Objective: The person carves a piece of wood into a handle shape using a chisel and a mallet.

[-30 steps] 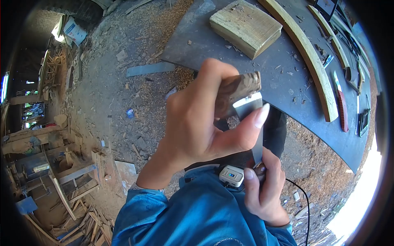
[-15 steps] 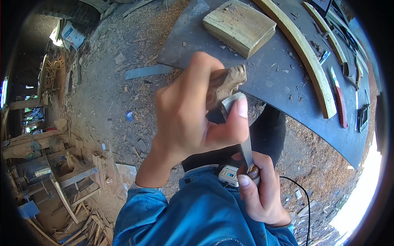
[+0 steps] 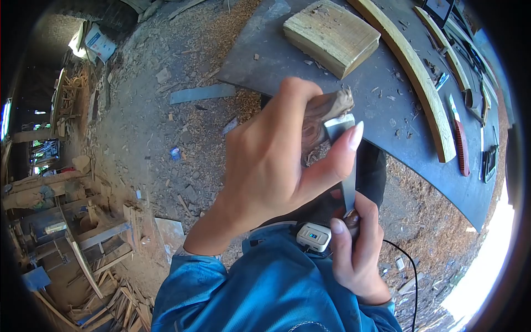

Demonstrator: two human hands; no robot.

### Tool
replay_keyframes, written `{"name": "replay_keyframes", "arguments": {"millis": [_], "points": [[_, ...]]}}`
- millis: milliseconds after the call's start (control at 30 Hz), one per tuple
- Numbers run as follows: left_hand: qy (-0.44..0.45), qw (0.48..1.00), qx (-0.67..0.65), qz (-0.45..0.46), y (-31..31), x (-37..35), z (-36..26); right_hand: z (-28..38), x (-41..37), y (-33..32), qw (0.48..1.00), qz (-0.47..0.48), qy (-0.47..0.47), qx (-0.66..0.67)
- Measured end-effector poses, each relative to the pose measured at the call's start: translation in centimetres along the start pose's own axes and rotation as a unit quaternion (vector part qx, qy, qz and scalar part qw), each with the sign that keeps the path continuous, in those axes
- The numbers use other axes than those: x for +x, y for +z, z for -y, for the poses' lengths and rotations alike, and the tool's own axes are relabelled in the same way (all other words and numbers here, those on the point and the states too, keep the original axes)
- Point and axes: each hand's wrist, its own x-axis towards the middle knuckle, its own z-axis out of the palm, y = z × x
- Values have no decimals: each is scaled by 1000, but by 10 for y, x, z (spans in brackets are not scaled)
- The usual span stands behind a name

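My left hand (image 3: 265, 160) is wrapped round a dark carved wood piece (image 3: 316, 124), its pale rough end showing beyond the fingers. The left thumb rests by the metal blade of a chisel (image 3: 348, 185), whose bright edge lies against the wood. My right hand (image 3: 362, 249) grips the chisel's brown handle low down, near my blue jacket. The handle is partly hidden by the fingers.
On the dark table (image 3: 387, 119) lie a thick wood block (image 3: 332, 36), a long curved wood strip (image 3: 415, 72) and a red-handled knife (image 3: 461, 146). A small white device (image 3: 313, 237) sits at my waist. A black cable (image 3: 412, 265) hangs right.
Both hands have shifted to the right in view with the wood and chisel. The chisel's edge shows more of its bright face, and the wood is tilted a little differently.
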Motion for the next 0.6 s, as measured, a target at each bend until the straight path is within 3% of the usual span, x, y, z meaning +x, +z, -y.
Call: {"name": "replay_keyframes", "arguments": {"millis": [100,200,400,600], "points": [[24,999,36,-10,1,6,4,7,-2,-12,991,56,83,86],[54,997,41,-23,7,11,11,10,2,-11,978,43,115,169],[70,996,43,-33,11,14,14,10,5,-19,962,86,151,209],[19,998,37,42,7,13,12,2,1,-7,967,78,150,193]]}}
